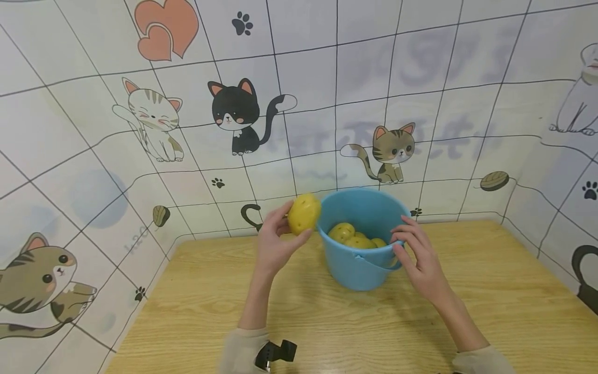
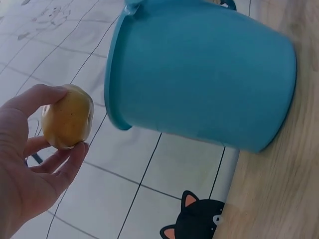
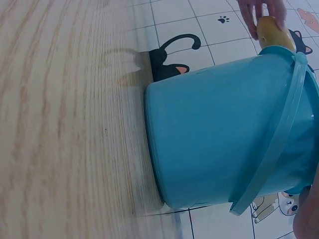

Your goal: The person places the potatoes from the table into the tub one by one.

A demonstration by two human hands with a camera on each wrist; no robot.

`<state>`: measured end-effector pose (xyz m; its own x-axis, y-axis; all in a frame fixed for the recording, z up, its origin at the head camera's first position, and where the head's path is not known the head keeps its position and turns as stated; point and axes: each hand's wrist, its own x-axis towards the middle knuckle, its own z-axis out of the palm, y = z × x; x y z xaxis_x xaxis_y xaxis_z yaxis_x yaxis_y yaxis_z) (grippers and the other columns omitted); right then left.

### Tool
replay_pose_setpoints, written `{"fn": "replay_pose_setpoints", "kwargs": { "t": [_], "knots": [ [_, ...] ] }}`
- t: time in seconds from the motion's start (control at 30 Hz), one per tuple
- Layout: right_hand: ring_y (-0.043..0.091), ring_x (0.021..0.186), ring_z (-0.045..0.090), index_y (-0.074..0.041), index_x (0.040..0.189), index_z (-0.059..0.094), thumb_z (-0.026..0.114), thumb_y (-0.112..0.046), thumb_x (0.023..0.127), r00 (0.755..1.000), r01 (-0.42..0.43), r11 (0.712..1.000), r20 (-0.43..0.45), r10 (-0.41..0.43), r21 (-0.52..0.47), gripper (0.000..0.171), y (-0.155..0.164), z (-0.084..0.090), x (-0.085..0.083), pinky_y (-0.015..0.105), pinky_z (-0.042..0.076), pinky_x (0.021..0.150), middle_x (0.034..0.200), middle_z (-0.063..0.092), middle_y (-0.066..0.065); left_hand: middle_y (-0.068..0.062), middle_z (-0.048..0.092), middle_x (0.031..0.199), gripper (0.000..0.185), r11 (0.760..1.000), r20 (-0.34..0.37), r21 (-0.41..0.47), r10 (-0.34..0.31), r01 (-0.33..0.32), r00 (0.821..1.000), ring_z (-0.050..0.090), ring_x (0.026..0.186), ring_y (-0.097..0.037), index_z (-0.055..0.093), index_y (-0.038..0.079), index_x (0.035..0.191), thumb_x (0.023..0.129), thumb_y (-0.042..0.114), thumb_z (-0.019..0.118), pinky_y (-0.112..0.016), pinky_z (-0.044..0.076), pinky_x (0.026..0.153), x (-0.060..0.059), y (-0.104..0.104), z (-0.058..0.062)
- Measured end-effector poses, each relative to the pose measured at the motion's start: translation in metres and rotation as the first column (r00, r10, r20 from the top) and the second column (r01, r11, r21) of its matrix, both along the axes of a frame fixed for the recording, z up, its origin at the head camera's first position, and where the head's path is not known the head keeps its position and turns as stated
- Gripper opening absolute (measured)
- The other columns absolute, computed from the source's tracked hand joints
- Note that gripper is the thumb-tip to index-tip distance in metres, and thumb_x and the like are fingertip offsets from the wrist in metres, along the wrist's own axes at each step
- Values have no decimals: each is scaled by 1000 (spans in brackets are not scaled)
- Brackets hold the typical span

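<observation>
- Head view: the left hand (image 1: 275,240) held a yellow potato (image 1: 303,213) pinched between thumb and fingers (image 1: 279,211), raised just beside the left rim of the blue bucket (image 1: 359,270). More potatoes (image 1: 353,236) lay inside the bucket, which stood on the wooden worktop (image 1: 490,291) near the cat-patterned wall (image 1: 233,109). The right hand (image 1: 420,254) rested on the bucket's right rim, fingers curled over the edge by the handle, so it steadied the bucket
- Left wrist view: the potato (image 2: 67,117) sat between the thumb above and the fingers (image 2: 62,159) below, a narrow hold on its ends with most of its skin clear; the bucket (image 2: 204,74) stood close by but apart from it. Judged from this, the hold was light, so it would go best with the fingers kept snug and the potato carried level, clear of the rim
- Right wrist view: the bucket (image 3: 224,134) filled the frame with its handle (image 3: 271,149) hanging down the side, and the potato (image 3: 271,32) showed beyond the far rim. Only an edge of the right hand showed here, so its fingers could not be told from this view; a firm hand on the rim looked wise to stop the bucket tipping
</observation>
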<state>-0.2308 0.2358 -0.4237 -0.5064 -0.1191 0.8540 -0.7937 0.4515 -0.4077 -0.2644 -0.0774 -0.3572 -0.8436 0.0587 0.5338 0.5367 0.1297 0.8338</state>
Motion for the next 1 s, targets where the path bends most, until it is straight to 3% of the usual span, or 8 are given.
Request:
{"fn": "replay_pose_setpoints", "kwargs": {
  "t": [0.2, 0.37, 0.57, 0.7, 0.9, 1.0],
  "knots": [
    [45, 139, 36, -7, 100, 65, 58, -4, 100, 1000, 1, 1000, -5, -1, 2, 8, 1, 0, 0, 40, 21, 122, 115, 60, 20, -21, 58, 123, 72, 999, -75, -37, -20, 17, 997, 66, 96, -35, 59, 0, 138, 73, 3, 89, -45, 57, 88, 2, 20, -2],
    [47, 138, 36, -7, 100, 66, 59, -5, 99, 1000, -6, 1000, -10, 6, -2, 7, 1, -2, -1, 41, 21, 122, 114, 60, 21, -19, 59, 119, 70, 999, -85, -39, -12, 9, 996, 66, 94, -32, 60, 0, 137, 73, 4, 89, -41, 59, 85, 4, 32, -2],
    [46, 138, 36, -6, 99, 66, 58, -7, 100, 1000, -7, 1000, -17, 7, 0, 8, 0, -3, -2, 41, 21, 122, 114, 60, 20, -17, 58, 119, 67, 1000, -60, -21, 12, -13, 998, 65, 96, -33, 61, 1, 136, 76, 9, 87, -38, 59, 84, 7, 45, 1],
    [47, 138, 36, -6, 99, 66, 57, -8, 101, 1000, -8, 1000, -19, 8, -3, 9, 0, -2, -1, 41, 21, 122, 114, 60, 21, -14, 58, 123, 68, 999, -19, -52, -9, 8, 1000, 64, 96, -29, 60, 3, 139, 77, 14, 86, -32, 59, 84, 9, 55, 6],
    [48, 138, 36, -6, 100, 66, 57, -8, 101, 1000, -6, 1000, -17, 6, -1, 9, 0, -2, -1, 41, 21, 122, 115, 60, 20, -11, 58, 125, 69, 997, 29, -80, -15, 17, 999, 65, 94, -24, 59, 8, 141, 78, 18, 86, -37, 58, 85, 9, 65, 8],
    [46, 139, 36, -7, 100, 66, 58, -7, 101, 1000, -2, 1000, -11, 2, 0, 8, 0, -1, -1, 40, 21, 122, 116, 60, 19, -10, 58, 122, 70, 993, 44, -114, -12, 17, 999, 66, 90, -21, 59, 9, 141, 78, 20, 87, -33, 58, 82, 8, 70, 9]
  ]
}}
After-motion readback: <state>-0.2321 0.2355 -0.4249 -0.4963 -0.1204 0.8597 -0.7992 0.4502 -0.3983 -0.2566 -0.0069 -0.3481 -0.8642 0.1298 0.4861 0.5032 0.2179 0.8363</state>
